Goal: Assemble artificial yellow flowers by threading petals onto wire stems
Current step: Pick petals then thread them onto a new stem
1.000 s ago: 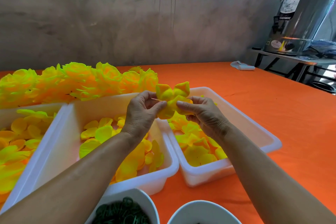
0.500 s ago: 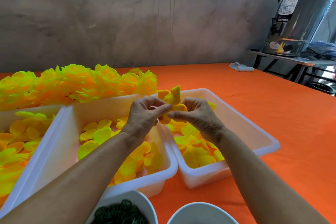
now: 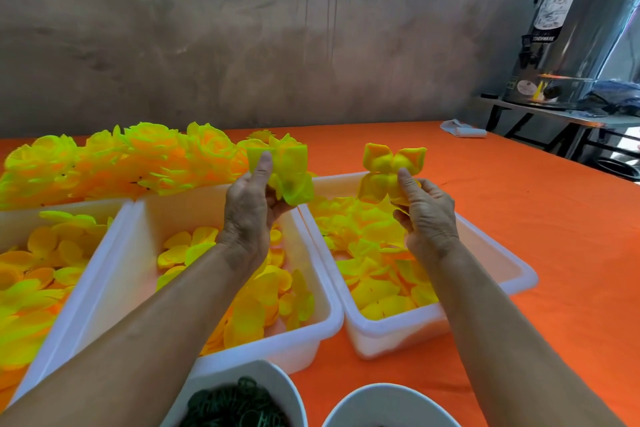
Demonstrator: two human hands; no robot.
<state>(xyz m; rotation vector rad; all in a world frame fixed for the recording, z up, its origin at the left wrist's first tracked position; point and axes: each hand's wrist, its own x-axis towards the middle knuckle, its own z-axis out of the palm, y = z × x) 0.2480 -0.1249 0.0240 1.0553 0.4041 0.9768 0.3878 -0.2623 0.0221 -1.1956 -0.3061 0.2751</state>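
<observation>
Two petal pieces are up in the air over the trays, each a four-lobed yellow layer; the greener petal layer (image 3: pixel 289 173) is pinched in the left hand (image 3: pixel 247 215), thumb pressed up its near face and fingers curled behind, while the more orange petal layer (image 3: pixel 389 172) is held by the right hand (image 3: pixel 427 218), thumb on its centre and fingers curled beneath; the two pieces stand apart, not touching; no wire stem can be made out in either hand, so whether either layer is already threaded cannot be told.

As a judgement, this flower is at an early stage: two separate layers, not yet joined or stacked; the threading itself looks still ahead.

Much of the wider job appears done; a long heap of finished flowers (image 3: pixel 145 159) lies along the far side of the bench (image 3: pixel 519 236). Much is left too; the right tray (image 3: pixel 519 274), the middle tray (image 3: pixel 311 329) and the left tray (image 3: pixel 114 218) all hold loose petals, the right one just under the raised pieces.

Nearest the camera, a white bowl (image 3: pixel 277 378) holds dark green rings, and a second white bowl (image 3: pixel 388 402) shows its rim only; a steel urn (image 3: pixel 575 45) stands on a side table, well apart.
</observation>
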